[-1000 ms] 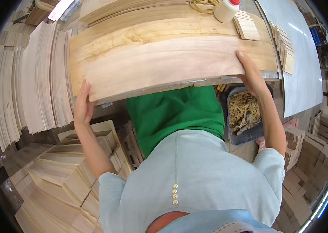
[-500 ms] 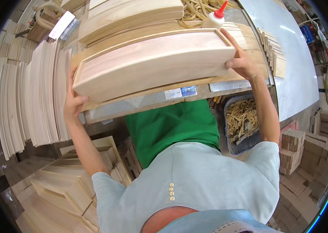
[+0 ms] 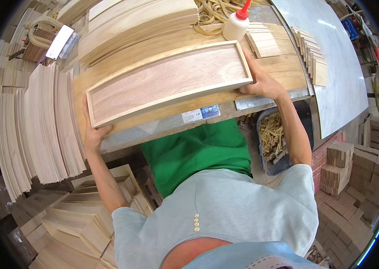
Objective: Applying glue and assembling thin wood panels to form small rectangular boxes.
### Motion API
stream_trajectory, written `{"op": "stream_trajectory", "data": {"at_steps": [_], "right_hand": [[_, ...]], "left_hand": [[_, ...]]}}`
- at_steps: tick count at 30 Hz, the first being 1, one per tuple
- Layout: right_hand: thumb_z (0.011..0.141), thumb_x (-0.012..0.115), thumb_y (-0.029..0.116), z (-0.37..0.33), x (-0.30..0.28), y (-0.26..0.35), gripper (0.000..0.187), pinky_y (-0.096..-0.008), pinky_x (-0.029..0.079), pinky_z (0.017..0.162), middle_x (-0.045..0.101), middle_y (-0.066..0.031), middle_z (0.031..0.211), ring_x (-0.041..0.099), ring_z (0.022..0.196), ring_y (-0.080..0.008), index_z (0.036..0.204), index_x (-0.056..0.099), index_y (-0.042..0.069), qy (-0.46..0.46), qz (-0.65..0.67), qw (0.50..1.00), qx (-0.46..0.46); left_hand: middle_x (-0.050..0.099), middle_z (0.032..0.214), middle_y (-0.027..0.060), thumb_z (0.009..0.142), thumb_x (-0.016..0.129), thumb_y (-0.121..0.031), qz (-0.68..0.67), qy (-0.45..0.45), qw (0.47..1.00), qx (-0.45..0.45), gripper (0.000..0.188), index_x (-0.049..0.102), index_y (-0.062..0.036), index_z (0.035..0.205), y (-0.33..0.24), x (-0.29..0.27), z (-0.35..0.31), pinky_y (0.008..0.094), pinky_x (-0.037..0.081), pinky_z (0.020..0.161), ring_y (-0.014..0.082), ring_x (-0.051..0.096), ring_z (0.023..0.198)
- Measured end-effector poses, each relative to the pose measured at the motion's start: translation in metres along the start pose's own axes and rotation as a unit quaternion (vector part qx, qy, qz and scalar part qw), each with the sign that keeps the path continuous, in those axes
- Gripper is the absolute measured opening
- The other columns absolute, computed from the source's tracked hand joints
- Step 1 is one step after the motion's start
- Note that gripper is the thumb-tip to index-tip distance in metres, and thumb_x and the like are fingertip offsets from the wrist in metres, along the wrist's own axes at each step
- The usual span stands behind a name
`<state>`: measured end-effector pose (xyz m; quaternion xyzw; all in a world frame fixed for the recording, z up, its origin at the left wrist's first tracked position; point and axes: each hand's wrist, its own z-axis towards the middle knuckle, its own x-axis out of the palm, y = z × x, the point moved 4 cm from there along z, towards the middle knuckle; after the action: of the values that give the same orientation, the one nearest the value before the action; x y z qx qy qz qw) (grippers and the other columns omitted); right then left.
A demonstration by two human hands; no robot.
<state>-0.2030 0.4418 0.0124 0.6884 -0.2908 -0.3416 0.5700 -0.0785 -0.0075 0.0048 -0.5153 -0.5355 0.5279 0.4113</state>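
A long, shallow wooden box (image 3: 171,76) with a thin raised rim and a pinkish panel face lies at a slant over the wooden work board (image 3: 288,71). My left hand (image 3: 93,130) grips its left end, thumb on the near side and fingers along the end wall. At the opposite end my right hand (image 3: 263,83) holds the corner in the same way, fingers behind the end wall. Just beyond the box's right end stands a white glue bottle (image 3: 235,28) with a red nozzle. Whether the box rests fully on the board I cannot tell.
Stacked wooden panels (image 3: 140,27) lie behind the box, and upright thin sheets (image 3: 50,125) stand at left. Small wood pieces (image 3: 262,41) sit near the bottle. A tub of shavings (image 3: 274,139) is below the bench. Finished-looking boxes (image 3: 79,219) are piled lower left.
Both hands have lowered the box and tipped it, so its panel face now shows broadly and its long near side is mostly out of sight. The hands keep their hold.
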Motion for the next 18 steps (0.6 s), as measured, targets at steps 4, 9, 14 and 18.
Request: {"op": "stream_trajectory", "data": {"at_steps": [4, 9, 14, 18], "right_hand": [[0.07, 0.069, 0.011, -0.007, -0.037, 0.008, 0.095, -0.037, 0.031, 0.111, 0.029, -0.0136, 0.151, 0.031, 0.138, -0.0251, 0.15, 0.019, 0.009, -0.037, -0.017, 0.997, -0.066], [0.079, 0.073, 0.02, 0.036, -0.075, 0.029, 0.079, -0.0374, 0.041, 0.102, 0.047, -0.0153, 0.138, 0.048, 0.124, -0.0267, 0.145, 0.032, 0.007, -0.235, -0.16, 0.957, -0.066], [0.077, 0.076, 0.023, 0.097, -0.074, 0.017, 0.064, -0.035, 0.046, 0.09, 0.062, -0.0126, 0.117, 0.061, 0.103, -0.0243, 0.13, 0.048, 0.004, -0.244, -0.301, 0.917, -0.094], [0.076, 0.076, 0.023, 0.099, -0.077, 0.011, 0.057, -0.0361, 0.047, 0.089, 0.064, -0.0137, 0.112, 0.062, 0.1, -0.0253, 0.124, 0.051, 0.003, -0.235, -0.333, 0.912, -0.039]], "left_hand": [[0.031, 0.147, 0.0041, 0.057, 0.06, 0.008, 0.009, 0.012, 1.0, 0.018, 0.113, 0.01, -0.0233, 0.153, 0.0, 0.002, -0.001, 0.0297, 0.038, 0.1, 0.02, 0.038, 0.128], [0.03, 0.148, 0.0041, 0.056, 0.064, 0.008, -0.01, -0.013, 1.0, 0.004, 0.116, 0.01, -0.0239, 0.153, -0.006, 0.002, -0.008, 0.0326, 0.038, 0.103, 0.0212, 0.038, 0.129], [0.029, 0.15, 0.0057, 0.056, 0.066, 0.007, -0.001, -0.019, 1.0, 0.007, 0.116, 0.01, -0.0237, 0.153, -0.006, -0.002, -0.009, 0.0353, 0.038, 0.104, 0.0226, 0.037, 0.131], [0.026, 0.152, 0.0091, 0.057, 0.067, 0.005, -0.017, -0.025, 1.0, 0.004, 0.116, 0.008, -0.0215, 0.153, -0.011, -0.005, -0.012, 0.0375, 0.037, 0.106, 0.0238, 0.035, 0.134]]}}
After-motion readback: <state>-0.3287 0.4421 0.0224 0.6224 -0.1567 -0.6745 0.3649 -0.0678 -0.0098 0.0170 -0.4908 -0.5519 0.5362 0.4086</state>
